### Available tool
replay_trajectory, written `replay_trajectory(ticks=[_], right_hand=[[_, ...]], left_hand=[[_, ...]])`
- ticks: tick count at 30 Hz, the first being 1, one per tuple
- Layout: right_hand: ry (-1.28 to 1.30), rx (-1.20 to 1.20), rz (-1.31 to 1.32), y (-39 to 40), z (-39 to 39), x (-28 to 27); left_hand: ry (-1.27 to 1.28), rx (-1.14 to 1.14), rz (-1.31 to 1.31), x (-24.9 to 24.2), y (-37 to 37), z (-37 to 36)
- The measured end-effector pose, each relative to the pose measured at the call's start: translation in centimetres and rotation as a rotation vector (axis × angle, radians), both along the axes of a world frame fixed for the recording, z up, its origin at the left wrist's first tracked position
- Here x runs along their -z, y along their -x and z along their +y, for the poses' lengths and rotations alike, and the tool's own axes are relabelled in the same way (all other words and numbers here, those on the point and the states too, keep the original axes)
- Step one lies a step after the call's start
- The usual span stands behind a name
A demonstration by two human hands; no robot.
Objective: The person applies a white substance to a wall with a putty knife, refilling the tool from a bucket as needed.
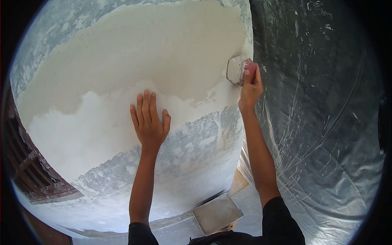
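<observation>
My right hand [251, 87] grips the reddish handle of a flat scraper [236, 70], whose pale, smeared blade lies against the wall near its right edge. My left hand [150, 122] rests on the wall with its fingers spread and holds nothing. Behind both hands the wall [102, 143] carries a broad beige patch of plaster [163, 45] across its upper part. Below that patch runs a whiter band, and mottled grey surface shows lower down and at the upper left.
A shallow rectangular tray [217, 214] sits low, near my body. Dark plastic sheeting [318, 122] spattered with white hangs along the right side. At the left is a brown slatted frame [34, 169] set in the wall.
</observation>
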State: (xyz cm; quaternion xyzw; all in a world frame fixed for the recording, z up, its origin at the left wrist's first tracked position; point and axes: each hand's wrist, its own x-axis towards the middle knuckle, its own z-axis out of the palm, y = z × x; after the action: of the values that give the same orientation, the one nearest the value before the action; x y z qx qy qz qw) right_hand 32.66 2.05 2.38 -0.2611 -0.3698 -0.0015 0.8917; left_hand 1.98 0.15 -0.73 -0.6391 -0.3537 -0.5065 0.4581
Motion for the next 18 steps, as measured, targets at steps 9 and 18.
replay_trajectory(ticks=[9,18], right_hand=[[0.228,0.128,-0.524,5.0,-2.3,2.3],[0.133,-0.031,-0.223,2.7,-2.1,1.5]], left_hand=[[0.008,-0.010,-0.009,0.0,-0.1,0.1],[-0.003,-0.019,-0.014,0.0,-0.2,0.0]])
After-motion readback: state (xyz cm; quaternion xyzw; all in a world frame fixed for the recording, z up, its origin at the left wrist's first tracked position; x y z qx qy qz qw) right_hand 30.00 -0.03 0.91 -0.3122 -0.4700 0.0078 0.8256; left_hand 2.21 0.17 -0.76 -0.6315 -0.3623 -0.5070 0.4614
